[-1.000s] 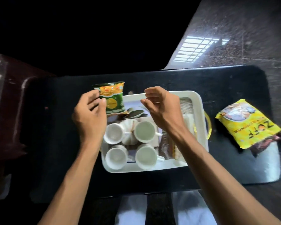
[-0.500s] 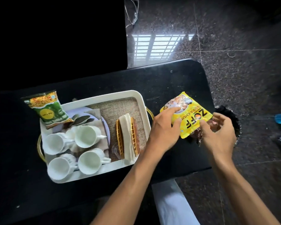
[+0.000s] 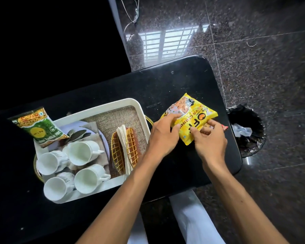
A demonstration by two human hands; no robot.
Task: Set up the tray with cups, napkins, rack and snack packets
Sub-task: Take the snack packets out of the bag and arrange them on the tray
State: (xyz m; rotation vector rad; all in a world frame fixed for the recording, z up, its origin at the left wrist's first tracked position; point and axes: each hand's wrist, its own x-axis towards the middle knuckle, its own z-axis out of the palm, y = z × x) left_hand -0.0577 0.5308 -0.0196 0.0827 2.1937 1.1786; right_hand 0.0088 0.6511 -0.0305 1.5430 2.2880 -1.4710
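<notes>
Hands are both on the crinkly yellow plastic snack packet, which sits on the black glossy worktop just right of the white rectangular plastic tray. Left hand pinches its left edge, right hand grips the near right corner, so the packet's basically between them and slightly past the fingers. In the tray: four white ceramic cups tipped on their sides, a gold wire rack holding pale folded napkins, and a green-and-yellow foil snack packet leaning over the far left corner. Black bin sits on the floor off the worktop's right end.
</notes>
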